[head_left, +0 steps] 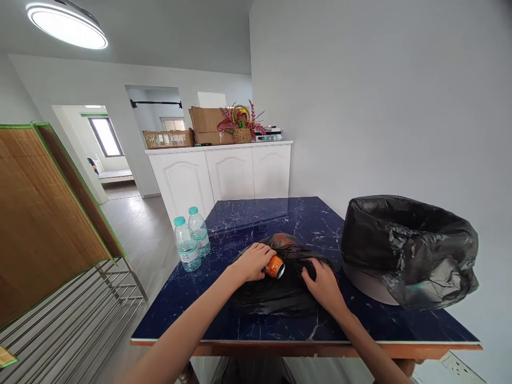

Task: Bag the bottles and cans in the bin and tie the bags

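The left hand (258, 261) comes in from the near edge, its forearm slanting forward and to the right, the back of the hand turned upward. Its fingers bend over an orange can (274, 266) and close on it; the can juts out past the fingertips on the right side, tilted, its round silvery end facing toward the right hand (323, 282). That right hand, to the right of the can, has its forearm slanting forward and to the left, with thumb and bent index finger parted over dark plastic; whether it pinches any of the film cannot be told.

Under and between both hands spreads a black bag (272, 301), thin, glossy and crumpled into soft folds. Just beyond the left hand, a reddish shape shows at the bag's far side, too veiled to identify. All around the hands lies the smooth, dark blue tabletop (256, 213), veined with white like marble. Left of the left hand stand two clear plastic bottles (188, 249) with turquoise caps and pale labels. Well to the right of the right hand sits a rounded bin (372, 285), its wrinkled black liner (372, 240) folded over the rim.
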`<action>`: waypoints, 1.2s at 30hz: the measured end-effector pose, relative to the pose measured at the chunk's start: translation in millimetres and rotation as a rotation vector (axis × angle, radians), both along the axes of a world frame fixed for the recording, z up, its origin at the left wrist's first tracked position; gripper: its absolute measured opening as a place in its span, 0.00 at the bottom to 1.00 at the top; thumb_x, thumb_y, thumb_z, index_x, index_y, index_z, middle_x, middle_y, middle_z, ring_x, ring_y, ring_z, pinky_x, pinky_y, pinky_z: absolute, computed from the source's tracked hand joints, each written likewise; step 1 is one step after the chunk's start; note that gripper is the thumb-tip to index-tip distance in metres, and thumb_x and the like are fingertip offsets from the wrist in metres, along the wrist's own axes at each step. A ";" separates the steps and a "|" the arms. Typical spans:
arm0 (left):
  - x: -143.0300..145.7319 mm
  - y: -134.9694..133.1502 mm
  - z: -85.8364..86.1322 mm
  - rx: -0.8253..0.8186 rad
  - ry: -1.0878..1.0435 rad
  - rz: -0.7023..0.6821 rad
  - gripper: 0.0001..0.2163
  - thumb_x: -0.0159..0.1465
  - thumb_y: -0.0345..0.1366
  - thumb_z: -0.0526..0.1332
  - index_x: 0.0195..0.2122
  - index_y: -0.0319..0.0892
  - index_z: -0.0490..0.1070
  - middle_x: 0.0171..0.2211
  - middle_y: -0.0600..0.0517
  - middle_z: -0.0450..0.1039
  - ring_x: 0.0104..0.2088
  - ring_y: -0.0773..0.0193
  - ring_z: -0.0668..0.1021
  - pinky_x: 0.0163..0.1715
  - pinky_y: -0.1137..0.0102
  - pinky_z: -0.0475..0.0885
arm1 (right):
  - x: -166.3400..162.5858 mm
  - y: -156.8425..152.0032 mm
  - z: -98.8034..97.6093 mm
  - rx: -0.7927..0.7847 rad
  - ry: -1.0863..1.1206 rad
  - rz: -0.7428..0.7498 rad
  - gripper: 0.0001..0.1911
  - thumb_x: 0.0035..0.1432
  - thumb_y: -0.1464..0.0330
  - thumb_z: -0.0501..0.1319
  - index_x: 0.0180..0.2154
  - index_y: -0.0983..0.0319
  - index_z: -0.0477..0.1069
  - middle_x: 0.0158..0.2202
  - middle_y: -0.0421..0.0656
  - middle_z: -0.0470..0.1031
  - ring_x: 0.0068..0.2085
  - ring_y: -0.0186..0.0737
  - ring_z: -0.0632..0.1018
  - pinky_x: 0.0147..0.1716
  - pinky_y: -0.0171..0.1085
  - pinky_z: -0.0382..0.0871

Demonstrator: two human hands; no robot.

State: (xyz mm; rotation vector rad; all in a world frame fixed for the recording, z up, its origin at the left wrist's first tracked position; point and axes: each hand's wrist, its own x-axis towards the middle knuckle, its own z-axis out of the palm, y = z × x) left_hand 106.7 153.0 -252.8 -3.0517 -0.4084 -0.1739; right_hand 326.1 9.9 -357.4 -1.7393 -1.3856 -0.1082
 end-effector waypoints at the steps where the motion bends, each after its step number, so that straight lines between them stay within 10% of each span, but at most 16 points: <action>1: -0.2 -0.7 0.3 -0.013 -0.004 0.005 0.34 0.54 0.29 0.73 0.64 0.41 0.68 0.59 0.37 0.75 0.59 0.39 0.76 0.62 0.51 0.67 | 0.4 0.7 -1.0 -0.002 -0.002 -0.007 0.15 0.69 0.62 0.54 0.51 0.59 0.73 0.48 0.52 0.81 0.51 0.56 0.80 0.52 0.51 0.74; 13: -43.3 -30.4 37.4 -0.385 -0.414 0.025 0.34 0.67 0.39 0.70 0.72 0.50 0.59 0.74 0.38 0.60 0.71 0.43 0.69 0.66 0.51 0.70 | 3.2 0.3 -5.9 -0.040 -0.020 -0.006 0.18 0.70 0.59 0.52 0.50 0.60 0.75 0.40 0.50 0.82 0.42 0.55 0.84 0.41 0.47 0.76; 21: -79.4 -59.0 53.4 -1.107 -0.861 0.157 0.33 0.60 0.44 0.77 0.65 0.48 0.71 0.67 0.45 0.74 0.65 0.43 0.76 0.65 0.50 0.73 | 3.1 -1.9 -4.3 -0.039 -0.026 -0.009 0.20 0.70 0.57 0.52 0.47 0.62 0.75 0.39 0.53 0.83 0.40 0.57 0.85 0.39 0.47 0.76; 29: -166.3 -80.1 55.5 -0.775 -1.168 0.613 0.37 0.52 0.55 0.79 0.59 0.46 0.73 0.56 0.45 0.82 0.58 0.40 0.82 0.61 0.50 0.77 | 1.6 -2.5 -3.8 -0.025 -0.034 0.033 0.19 0.71 0.56 0.52 0.46 0.60 0.76 0.37 0.51 0.83 0.37 0.58 0.85 0.39 0.48 0.76; 36: -213.7 -77.4 22.1 -0.685 -1.304 0.808 0.32 0.52 0.56 0.78 0.51 0.45 0.71 0.54 0.44 0.83 0.57 0.43 0.83 0.61 0.51 0.77 | -3.3 -6.5 2.9 -0.006 -0.064 0.125 0.19 0.73 0.58 0.51 0.48 0.59 0.77 0.44 0.51 0.85 0.45 0.57 0.85 0.47 0.48 0.78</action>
